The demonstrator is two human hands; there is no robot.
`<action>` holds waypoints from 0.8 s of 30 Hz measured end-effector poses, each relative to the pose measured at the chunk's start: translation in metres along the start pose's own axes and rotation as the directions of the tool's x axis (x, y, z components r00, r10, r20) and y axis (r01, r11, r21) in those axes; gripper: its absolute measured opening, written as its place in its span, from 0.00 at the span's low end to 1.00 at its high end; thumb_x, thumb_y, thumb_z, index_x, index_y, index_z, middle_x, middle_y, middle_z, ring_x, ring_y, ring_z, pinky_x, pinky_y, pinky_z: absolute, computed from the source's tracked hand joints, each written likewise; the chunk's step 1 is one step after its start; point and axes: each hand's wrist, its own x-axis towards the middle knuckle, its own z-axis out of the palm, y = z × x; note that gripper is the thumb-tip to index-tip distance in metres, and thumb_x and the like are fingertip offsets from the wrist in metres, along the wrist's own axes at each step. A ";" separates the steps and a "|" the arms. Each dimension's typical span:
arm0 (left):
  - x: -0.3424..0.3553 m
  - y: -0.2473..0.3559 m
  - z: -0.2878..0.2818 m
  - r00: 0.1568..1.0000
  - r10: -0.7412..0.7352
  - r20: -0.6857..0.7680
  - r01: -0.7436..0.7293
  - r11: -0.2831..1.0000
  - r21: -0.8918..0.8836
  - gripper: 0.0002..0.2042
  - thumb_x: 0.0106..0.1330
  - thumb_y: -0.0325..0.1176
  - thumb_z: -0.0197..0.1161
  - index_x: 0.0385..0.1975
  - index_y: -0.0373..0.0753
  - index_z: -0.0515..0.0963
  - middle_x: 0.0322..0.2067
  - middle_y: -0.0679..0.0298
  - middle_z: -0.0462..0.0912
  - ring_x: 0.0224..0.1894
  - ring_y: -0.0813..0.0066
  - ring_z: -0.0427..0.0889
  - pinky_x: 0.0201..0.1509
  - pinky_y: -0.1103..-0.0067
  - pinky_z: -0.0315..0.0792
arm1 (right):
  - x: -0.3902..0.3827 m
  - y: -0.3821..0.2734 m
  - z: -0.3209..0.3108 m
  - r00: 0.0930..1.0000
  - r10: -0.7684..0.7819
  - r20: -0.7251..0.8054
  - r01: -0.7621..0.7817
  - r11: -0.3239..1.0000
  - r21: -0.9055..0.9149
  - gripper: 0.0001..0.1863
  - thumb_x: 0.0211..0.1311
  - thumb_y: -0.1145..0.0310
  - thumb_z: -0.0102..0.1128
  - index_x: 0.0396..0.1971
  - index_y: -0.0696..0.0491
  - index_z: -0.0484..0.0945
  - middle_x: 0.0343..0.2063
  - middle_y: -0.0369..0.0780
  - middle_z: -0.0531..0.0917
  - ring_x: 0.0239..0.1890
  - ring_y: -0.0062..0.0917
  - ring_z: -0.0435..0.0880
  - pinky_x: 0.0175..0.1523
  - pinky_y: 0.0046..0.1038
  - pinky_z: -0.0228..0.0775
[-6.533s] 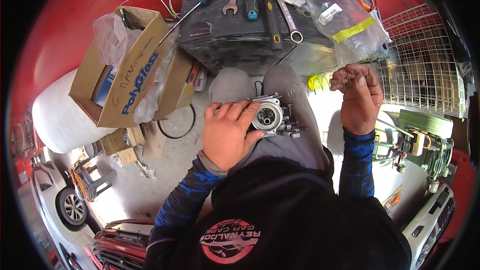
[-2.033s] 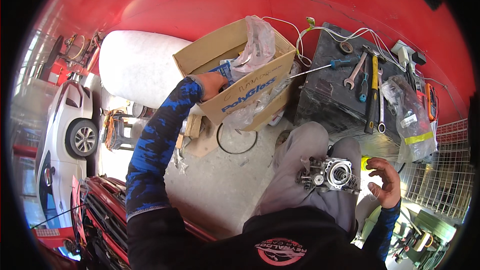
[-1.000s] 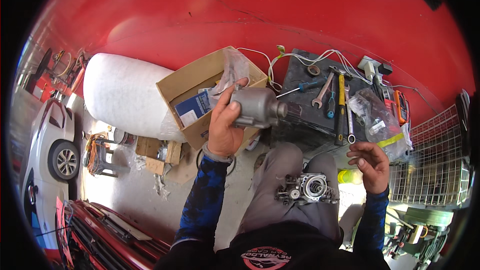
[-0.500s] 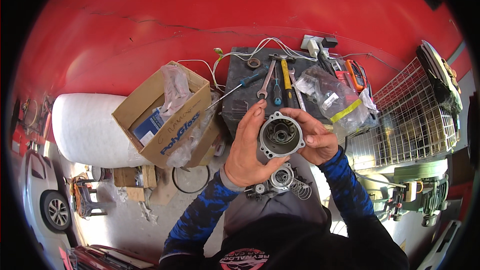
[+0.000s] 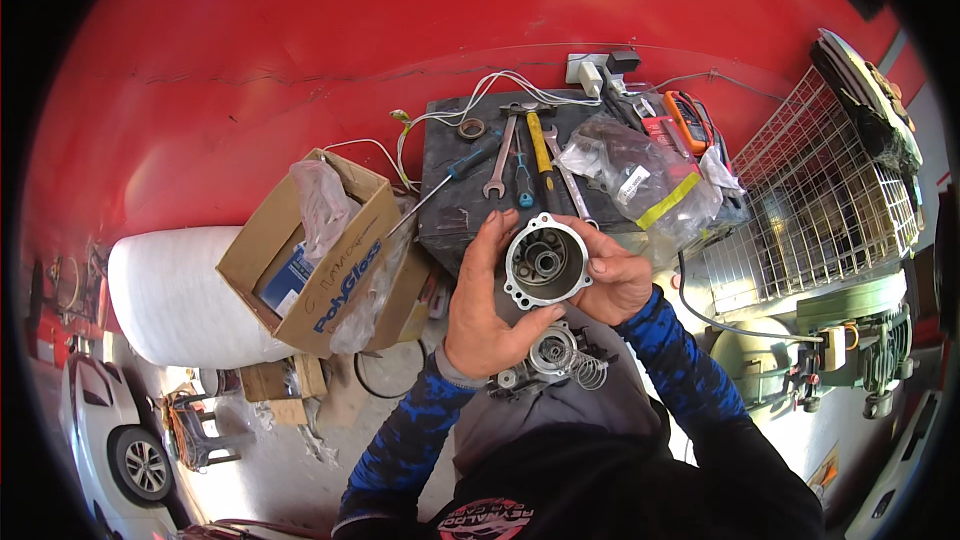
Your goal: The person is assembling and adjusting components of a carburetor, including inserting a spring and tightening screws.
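My left hand [image 5: 483, 325] and my right hand [image 5: 622, 280] are closed round the sides of a grey cylindrical metal housing [image 5: 547, 258], its flanged open end facing up and showing rings inside. Just below it, on my lap, rests a machined metal assembly [image 5: 550, 350] with a round bore, partly hidden by my left hand. A loose coil spring [image 5: 590, 370] lies at that assembly's right side, over my grey trousers.
A black bench [image 5: 455, 215] holds wrenches, screwdrivers, a hammer, plastic bags and a multimeter. Left are a cardboard box [image 5: 265, 230] and white padded bundle [image 5: 170, 295]; right, a wire cage [image 5: 780, 200] and green machine [image 5: 855, 350]. Cars show at the edges.
My left hand left the lap assembly, reached into the box and lifted out the housing. My right hand released the spring and joined it. The housing has turned open end up.
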 end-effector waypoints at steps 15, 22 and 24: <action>-0.003 -0.001 -0.006 0.976 -0.218 0.020 0.216 0.974 0.061 0.40 0.61 0.32 0.73 0.72 0.28 0.60 0.67 0.45 0.68 0.70 0.55 0.70 0.72 0.65 0.64 | 0.003 0.020 -0.018 0.996 0.090 0.024 -0.093 0.972 0.214 0.31 0.72 0.59 0.53 0.69 0.58 0.63 0.62 0.50 0.76 0.63 0.44 0.79 0.65 0.47 0.75; -0.004 -0.005 0.008 0.849 -0.529 0.002 0.468 0.750 -0.468 0.31 0.78 0.42 0.56 0.75 0.35 0.57 0.67 0.55 0.69 0.68 0.65 0.70 0.73 0.66 0.63 | 0.005 0.029 -0.007 0.998 -0.060 -0.030 0.055 0.989 -0.138 0.42 0.59 0.73 0.68 0.72 0.56 0.58 0.64 0.42 0.72 0.68 0.27 0.71 0.70 0.30 0.64; -0.007 -0.013 0.008 0.809 -0.588 0.013 0.490 0.662 -0.566 0.29 0.80 0.46 0.52 0.75 0.39 0.59 0.66 0.57 0.70 0.66 0.64 0.72 0.69 0.64 0.68 | 0.012 0.029 -0.011 0.992 -0.123 0.025 0.123 0.909 -0.399 0.42 0.64 0.67 0.70 0.73 0.58 0.57 0.65 0.40 0.72 0.67 0.26 0.71 0.70 0.30 0.63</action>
